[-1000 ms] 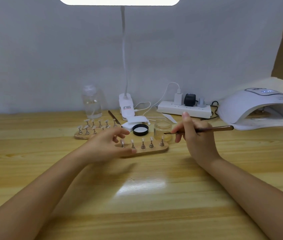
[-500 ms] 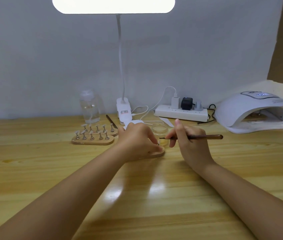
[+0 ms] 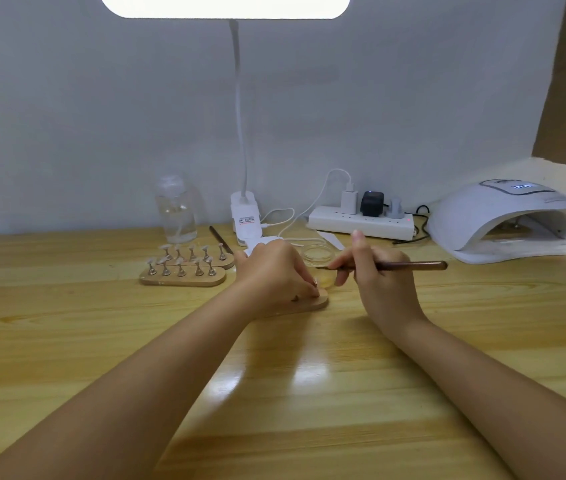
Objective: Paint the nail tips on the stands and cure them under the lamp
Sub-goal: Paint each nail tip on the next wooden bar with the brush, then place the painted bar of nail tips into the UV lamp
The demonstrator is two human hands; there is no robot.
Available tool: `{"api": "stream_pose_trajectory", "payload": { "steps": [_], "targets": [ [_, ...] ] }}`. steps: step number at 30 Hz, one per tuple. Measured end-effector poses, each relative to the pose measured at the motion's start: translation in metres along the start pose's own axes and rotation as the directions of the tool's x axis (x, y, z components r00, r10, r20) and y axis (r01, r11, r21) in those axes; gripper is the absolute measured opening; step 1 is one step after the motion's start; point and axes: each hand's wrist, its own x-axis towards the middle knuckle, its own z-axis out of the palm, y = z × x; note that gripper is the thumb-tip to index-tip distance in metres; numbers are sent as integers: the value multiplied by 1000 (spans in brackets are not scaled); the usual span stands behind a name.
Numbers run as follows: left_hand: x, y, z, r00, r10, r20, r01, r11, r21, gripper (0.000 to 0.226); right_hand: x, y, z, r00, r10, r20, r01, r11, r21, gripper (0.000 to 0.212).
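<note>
My left hand (image 3: 276,271) lies over a wooden nail stand (image 3: 316,303) at the table's middle, fingers curled round it and hiding its nail tips. My right hand (image 3: 375,275) pinches a brown brush (image 3: 409,265) that lies level, its tip pointing left over a small glass jar (image 3: 318,256) of clear gel. Two more wooden stands (image 3: 184,271) with several nail tips on metal posts sit to the left. The white curing lamp (image 3: 506,220) stands at the right, its mouth facing me.
A clear bottle (image 3: 175,209) and a second brush (image 3: 220,239) lie behind the stands. A desk lamp base (image 3: 245,220) and a power strip (image 3: 361,223) with plugs and cables line the wall. Wooden table (image 3: 309,393) stretches toward me.
My left hand moved right from beside the near stand onto it and closed over it, covering its nail tips. My right hand kept the brush near the jar.
</note>
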Motion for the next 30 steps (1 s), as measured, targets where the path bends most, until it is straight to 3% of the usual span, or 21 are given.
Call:
{"api": "stream_pose_trajectory", "payload": {
  "steps": [5, 9, 12, 16, 19, 23, 26, 30],
  "targets": [
    [1, 0, -1, 1000, 0, 25, 1, 1000, -23, 15, -2, -2, 1, 1000, -2, 10, 1, 998, 69, 58],
    [2, 1, -1, 1000, -9, 30, 9, 1000, -12, 19, -2, -3, 1, 1000, 10, 21, -9, 1000, -29, 53],
    [2, 0, -2, 999, -4, 39, 4, 1000, -6, 20, -2, -5, 2, 999, 19, 39, -20, 1000, 22, 58],
    [1, 1, -6, 996, 13, 90, -12, 1000, -17, 15, 0, -5, -3, 995, -36, -90, 39, 999, 35, 54],
    [-3, 0, -17, 986, 45, 162, -43, 999, -19, 16, 6, -4, -9, 988, -78, -133, 61, 990, -124, 41],
    [-16, -17, -39, 979, 128, 157, -111, 987, -114, 46, 7, 4, -20, 996, -77, 41, 87, 842, -532, 15],
    [-29, -41, -44, 977, 148, 153, -112, 969, -218, 62, 8, 10, -21, 977, 23, 213, 143, 670, -728, 32],
    [-41, -70, -30, 987, 113, 113, -79, 959, -272, 77, 8, 7, -17, 963, 20, 268, 202, 601, -773, 41]
  ]
}}
